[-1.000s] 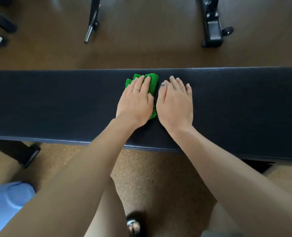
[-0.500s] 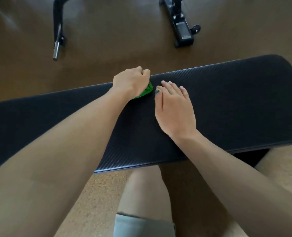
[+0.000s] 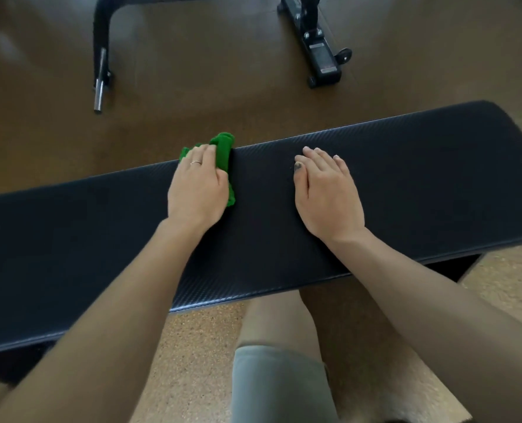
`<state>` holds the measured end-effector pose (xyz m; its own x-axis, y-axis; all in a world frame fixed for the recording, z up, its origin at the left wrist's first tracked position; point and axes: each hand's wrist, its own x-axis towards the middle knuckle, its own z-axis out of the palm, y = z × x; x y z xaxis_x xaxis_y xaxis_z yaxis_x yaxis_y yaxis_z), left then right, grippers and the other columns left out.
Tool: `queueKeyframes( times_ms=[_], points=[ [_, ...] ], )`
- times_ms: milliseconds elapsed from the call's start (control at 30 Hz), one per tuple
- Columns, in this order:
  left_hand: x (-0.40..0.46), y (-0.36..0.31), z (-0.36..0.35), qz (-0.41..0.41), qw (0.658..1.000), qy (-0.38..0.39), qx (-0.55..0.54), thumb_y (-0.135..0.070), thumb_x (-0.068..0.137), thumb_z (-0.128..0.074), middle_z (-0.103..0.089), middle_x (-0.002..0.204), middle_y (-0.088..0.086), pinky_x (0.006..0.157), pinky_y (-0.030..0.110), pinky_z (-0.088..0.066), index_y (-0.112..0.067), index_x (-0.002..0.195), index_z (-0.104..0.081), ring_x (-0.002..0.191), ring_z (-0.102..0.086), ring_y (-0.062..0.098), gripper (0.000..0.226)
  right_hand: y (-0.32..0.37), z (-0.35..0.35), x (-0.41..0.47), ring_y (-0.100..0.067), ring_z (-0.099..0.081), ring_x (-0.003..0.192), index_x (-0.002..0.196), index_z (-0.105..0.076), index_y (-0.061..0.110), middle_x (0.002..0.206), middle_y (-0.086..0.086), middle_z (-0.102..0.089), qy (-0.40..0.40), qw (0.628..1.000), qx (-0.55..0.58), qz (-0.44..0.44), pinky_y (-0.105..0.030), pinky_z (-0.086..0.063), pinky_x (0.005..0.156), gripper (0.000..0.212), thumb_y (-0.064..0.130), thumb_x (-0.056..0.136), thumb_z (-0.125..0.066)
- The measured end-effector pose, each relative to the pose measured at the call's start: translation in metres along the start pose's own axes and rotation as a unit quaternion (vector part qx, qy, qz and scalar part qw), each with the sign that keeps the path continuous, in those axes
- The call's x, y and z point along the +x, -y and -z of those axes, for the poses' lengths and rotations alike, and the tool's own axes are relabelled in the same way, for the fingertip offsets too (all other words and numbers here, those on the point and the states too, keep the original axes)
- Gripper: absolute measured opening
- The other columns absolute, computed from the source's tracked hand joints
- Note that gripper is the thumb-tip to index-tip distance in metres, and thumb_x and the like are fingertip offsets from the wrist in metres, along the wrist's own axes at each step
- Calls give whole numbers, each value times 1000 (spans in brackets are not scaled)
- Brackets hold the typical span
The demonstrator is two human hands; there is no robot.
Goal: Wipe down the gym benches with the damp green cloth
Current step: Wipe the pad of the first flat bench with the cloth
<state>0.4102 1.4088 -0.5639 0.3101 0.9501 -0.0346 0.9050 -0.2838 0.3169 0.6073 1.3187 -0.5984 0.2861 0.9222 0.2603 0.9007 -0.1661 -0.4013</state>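
On the left, your left hand [image 3: 197, 190] lies flat with straight fingers on the green cloth [image 3: 223, 154], pressing it onto the desk [image 3: 406, 184] at its far edge, where part of the cloth bunches up past your fingertips and over the rim. Half a second ago that grip was curled round the cloth in a tight ball; it has since flattened out, and the gap to your other hand has widened from almost touching to well apart. I read that as a fresh stroke beginning along the far edge, so the wipe is in progress, not finished. To the right, your right hand [image 3: 327, 193] rests palm down on the bare padding, its grip relaxed and holding nothing, apparently bracing you. Count: one cloth, two hands, one desk pad under them, one ring [image 3: 196, 162] on the left hand. Beyond on the floor [image 3: 192, 87] stand two black equipment pieces, a curved frame leg [image 3: 99, 53] at left and a wheeled base [image 3: 322, 56] at right.
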Motion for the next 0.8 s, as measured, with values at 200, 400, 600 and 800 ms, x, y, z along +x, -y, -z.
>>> queueKeyframes(
  times_ms=[200,400,600,800],
  points=[
    [23,-81,-35,-73,997,25,-11,-24,109,-33,-29,167,10,128,35,-10,-8,160,-27,155,-21,22,54,-2,-3,1,-24,-50,140,134,-64,6,143,-13,-60,-40,999,17,-14,-43,-32,122,51,31,109,-27],
    [2,-106,-43,-130,990,60,6,-27,111,-28,-15,172,7,128,29,0,-11,163,-16,158,-9,18,56,-31,21,7,-25,-50,139,137,-61,5,142,-12,-61,-55,995,8,-85,-46,-31,121,57,32,109,-20],
    [-132,-61,-30,-178,981,66,45,-31,107,-20,-22,169,3,130,36,-11,-14,163,-24,157,-16,17,58,-54,23,-6,-23,-27,154,153,-43,9,162,-9,-38,21,996,-76,-34,-47,-17,127,58,38,110,-17],
    [-96,-69,-36,-129,989,61,34,-34,109,-21,-17,171,-2,130,35,-8,-20,164,-20,158,-11,13,57,-46,25,-6,-30,-33,151,150,-47,6,159,-15,-43,12,995,-97,-28,-53,-22,125,62,39,109,-15]
  ],
)
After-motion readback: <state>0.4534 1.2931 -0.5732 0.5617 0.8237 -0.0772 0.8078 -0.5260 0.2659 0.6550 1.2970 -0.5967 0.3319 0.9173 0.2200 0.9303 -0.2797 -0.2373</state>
